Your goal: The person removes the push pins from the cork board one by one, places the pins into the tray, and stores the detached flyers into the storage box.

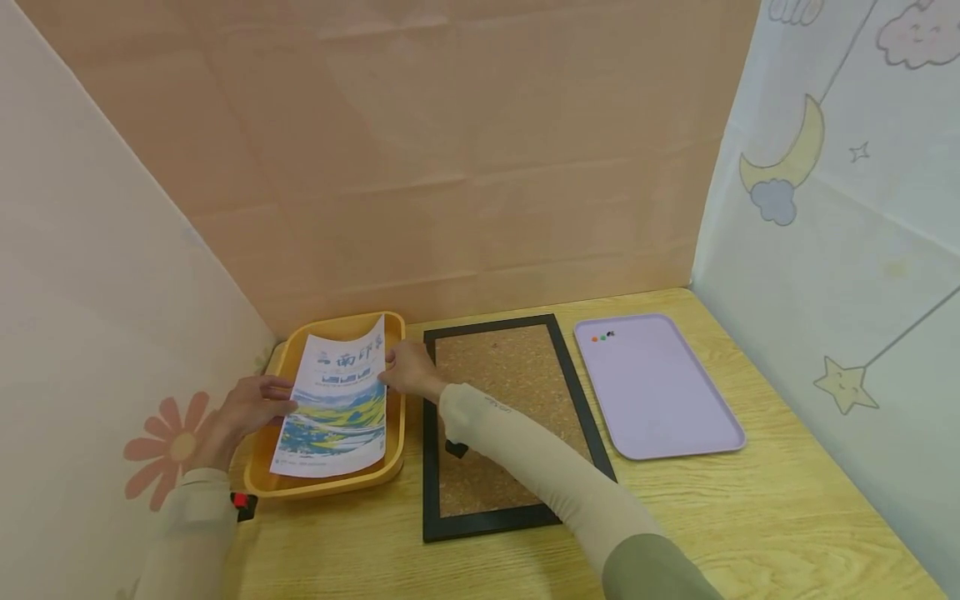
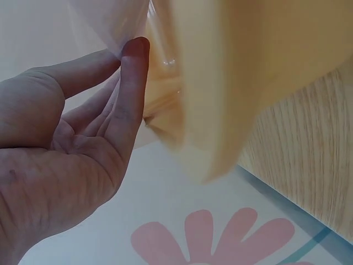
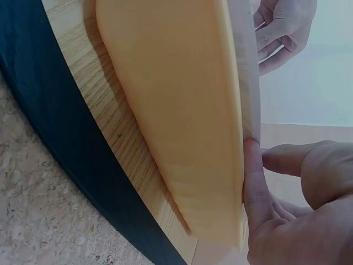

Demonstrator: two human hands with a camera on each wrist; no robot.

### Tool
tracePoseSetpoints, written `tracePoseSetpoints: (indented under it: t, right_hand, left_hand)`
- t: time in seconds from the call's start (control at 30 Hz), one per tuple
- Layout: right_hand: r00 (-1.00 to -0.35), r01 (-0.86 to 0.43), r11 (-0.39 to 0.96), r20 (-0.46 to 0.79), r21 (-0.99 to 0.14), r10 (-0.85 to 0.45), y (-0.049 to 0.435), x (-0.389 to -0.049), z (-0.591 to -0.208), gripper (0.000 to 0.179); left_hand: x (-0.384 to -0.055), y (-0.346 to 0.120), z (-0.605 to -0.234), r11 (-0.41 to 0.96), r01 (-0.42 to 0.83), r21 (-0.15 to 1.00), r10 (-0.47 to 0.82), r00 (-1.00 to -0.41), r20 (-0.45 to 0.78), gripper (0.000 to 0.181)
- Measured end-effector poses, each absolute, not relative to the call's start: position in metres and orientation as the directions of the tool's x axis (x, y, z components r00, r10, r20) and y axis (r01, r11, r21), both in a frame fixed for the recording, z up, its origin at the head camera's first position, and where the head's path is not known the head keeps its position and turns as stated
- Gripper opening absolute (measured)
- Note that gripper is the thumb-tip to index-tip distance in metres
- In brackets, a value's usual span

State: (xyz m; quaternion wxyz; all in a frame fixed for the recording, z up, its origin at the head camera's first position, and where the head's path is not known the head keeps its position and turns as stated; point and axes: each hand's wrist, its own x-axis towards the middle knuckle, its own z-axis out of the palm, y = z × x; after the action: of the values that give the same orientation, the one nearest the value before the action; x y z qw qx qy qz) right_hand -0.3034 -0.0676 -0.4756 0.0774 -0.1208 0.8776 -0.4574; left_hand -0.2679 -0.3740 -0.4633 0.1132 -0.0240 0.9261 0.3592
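A printed poster sheet [image 1: 337, 417] with blue and green hills and dark lettering is held over a yellow-orange tray [image 1: 330, 487]. My left hand [image 1: 251, 406] pinches its left edge between thumb and fingers; the left wrist view shows this left hand [image 2: 83, 121] with the sheet's pale edge [image 2: 113, 25] at the fingertips. At the upper right edge, my right hand [image 1: 412, 368] pinches the sheet. In the right wrist view the right hand [image 3: 298, 210] is beside the tray's wall [image 3: 176, 110]. The sheet curves between both hands and hides most of the tray's inside.
Right of the tray lies a cork board [image 1: 495, 367] in a black frame [image 1: 431, 492], partly under my right forearm. Farther right, a lilac tray [image 1: 660, 392] holds small orange, green and black pieces [image 1: 603, 337]. Fabric walls [image 1: 450, 167] stand behind and at both sides.
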Motion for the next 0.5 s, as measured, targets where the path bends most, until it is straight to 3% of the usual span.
tracePoseSetpoints:
  t: [0.3, 0.5]
  right_hand:
    - [-0.942, -0.166, 0.54, -0.028, -0.825, -0.333, -0.06, -0.302, -0.477, 0.042]
    - [-0.933, -0.162, 0.44, -0.007, -0.883, -0.359, -0.049, -0.303, -0.48, 0.031]
  left_hand:
    - [-0.268, -0.373, -0.467, 0.737, -0.184, 0.651, 0.045, -0.947, -0.318, 0.067]
    - [-0.267, -0.369, -0.461, 0.792, -0.177, 0.584, 0.068, -0.926, -0.373, 0.076]
